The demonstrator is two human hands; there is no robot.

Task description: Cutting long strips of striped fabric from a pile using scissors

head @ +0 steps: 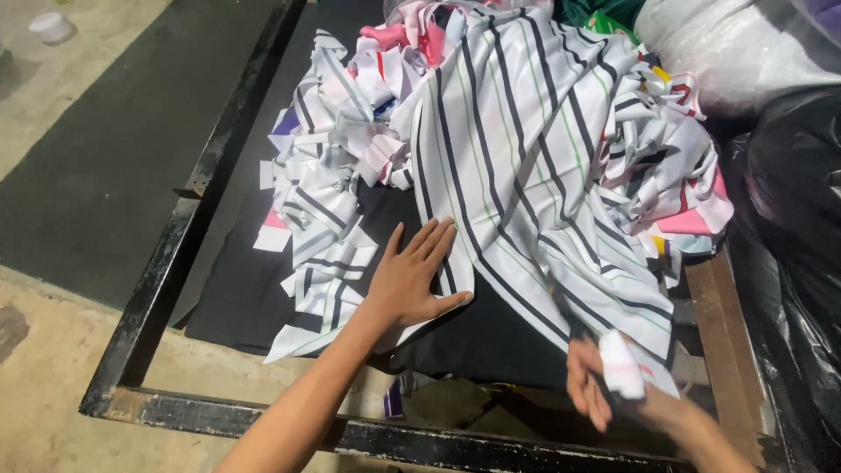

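Left hand (410, 278) lies flat, fingers spread, on the white striped cloth sheet (526, 166). Right hand (604, 372), at five o'clock, is clenched on that sheet's corner. Striped fabric scraps (324, 201) sit at ten o'clock.

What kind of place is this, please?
Probably a garment cutting workshop. A striped fabric sheet lies on a black metal-framed table, fabric scraps are heaped beside it, and black bags stand nearby.

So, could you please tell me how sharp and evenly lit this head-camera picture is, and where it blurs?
Head view: the left hand, flat on the striped cloth, is sharp; the right hand, its grip closed on a corner of that cloth, is smeared by motion blur; the white plastic bag at top right shows glare; the black bag at the right edge sinks into shadow.
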